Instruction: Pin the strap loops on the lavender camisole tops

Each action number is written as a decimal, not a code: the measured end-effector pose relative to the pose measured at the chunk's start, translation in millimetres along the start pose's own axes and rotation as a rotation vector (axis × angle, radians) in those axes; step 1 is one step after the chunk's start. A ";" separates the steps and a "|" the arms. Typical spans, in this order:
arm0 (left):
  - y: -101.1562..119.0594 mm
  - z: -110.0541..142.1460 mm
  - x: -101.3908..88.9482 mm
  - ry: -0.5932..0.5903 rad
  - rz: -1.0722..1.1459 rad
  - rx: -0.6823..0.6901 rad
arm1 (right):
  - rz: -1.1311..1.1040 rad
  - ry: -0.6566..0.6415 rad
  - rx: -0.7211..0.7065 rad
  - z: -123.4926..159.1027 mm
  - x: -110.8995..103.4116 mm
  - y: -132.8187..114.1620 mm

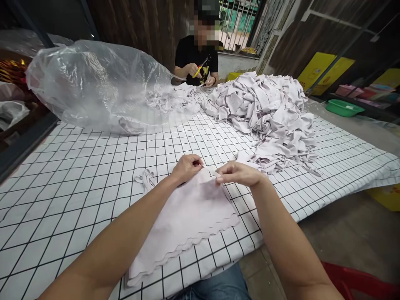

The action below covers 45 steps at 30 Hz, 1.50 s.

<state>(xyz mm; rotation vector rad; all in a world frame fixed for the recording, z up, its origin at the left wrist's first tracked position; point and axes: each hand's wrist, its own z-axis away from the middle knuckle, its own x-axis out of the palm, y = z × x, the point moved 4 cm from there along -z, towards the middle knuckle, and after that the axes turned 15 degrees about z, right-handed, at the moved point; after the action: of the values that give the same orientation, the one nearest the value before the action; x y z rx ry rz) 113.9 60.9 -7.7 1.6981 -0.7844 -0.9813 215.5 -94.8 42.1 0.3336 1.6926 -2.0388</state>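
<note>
A pale pinkish piece of fabric (190, 212) with a wavy scalloped edge lies on the checked tablecloth in front of me. At its far end, my left hand (188, 167) is closed, pinching the fabric's upper edge. My right hand (236, 173) pinches the same edge a little to the right, thumb and fingers pressed together. A short whitish strip shows between the two hands. Just left of my left forearm rests a small bundle of thin fabric strips (146, 179).
A large heap of pale fabric pieces (259, 104) covers the back right of the table (103, 166). At back left lies a big clear plastic bag (100, 87). Across the table a person (184, 54) holds yellow-handled scissors (197, 71). A red stool (356, 281) stands lower right.
</note>
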 end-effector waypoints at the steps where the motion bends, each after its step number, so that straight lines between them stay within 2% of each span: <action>1: -0.4 0.0 0.3 0.006 -0.007 -0.004 | 0.002 -0.021 -0.041 9.6 1.3 -2.1; 3: -1.3 0.2 1.0 0.015 -0.023 -0.012 | -0.029 -0.012 -0.106 24.7 3.5 -1.6; 6: -2.8 -0.4 1.4 0.019 -0.058 -0.028 | -0.094 0.103 -0.137 31.4 7.9 7.9; 9: -0.2 -2.6 -1.2 0.006 -0.100 -0.055 | -0.220 0.265 -0.048 22.8 13.4 22.2; 12: 14.5 0.3 -4.3 -0.009 -0.235 -0.084 | -0.368 0.402 0.092 13.2 15.7 33.3; 14: 34.5 11.0 -1.7 0.024 -0.470 -0.015 | -0.424 0.469 0.169 10.5 13.8 37.4; 16: 57.1 31.2 12.2 0.028 -0.699 0.132 | -0.436 0.525 0.236 10.1 10.1 40.0; 18: 70.3 58.3 38.1 -0.100 -0.760 0.244 | -0.414 0.569 0.276 10.0 6.4 40.9; 21: 69.6 97.4 78.3 -0.339 -0.707 0.284 | -0.395 0.602 0.294 7.7 5.1 39.6; 23: 64.8 113.5 94.7 -0.407 -0.652 0.320 | -0.390 0.608 0.292 5.5 6.8 37.8; 25: 60.7 120.5 101.1 -0.445 -0.591 0.348 | -0.384 0.604 0.281 3.1 9.3 36.0; 31: 58.0 125.9 96.2 -0.569 -0.373 0.397 | -0.362 0.566 0.273 -5.4 12.6 35.6; 37: 55.2 130.6 91.4 -0.646 -0.166 0.428 | -0.348 0.533 0.267 -19.9 12.9 30.3; 42: 62.8 131.7 91.7 -0.771 -0.022 0.476 | -0.347 0.500 0.296 -33.4 18.9 25.0; 44: 68.5 132.1 89.3 -0.771 0.058 0.457 | -0.369 0.481 0.302 -37.5 21.6 23.6; 45: 70.5 129.9 85.1 -0.715 0.093 0.414 | -0.384 0.474 0.306 -38.9 22.7 23.0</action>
<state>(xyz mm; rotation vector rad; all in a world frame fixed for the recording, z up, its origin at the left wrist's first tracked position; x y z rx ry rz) 34.7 -88.6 13.8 1.6191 -1.6073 -1.4573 203.2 -64.5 3.5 0.6829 1.8119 -2.6780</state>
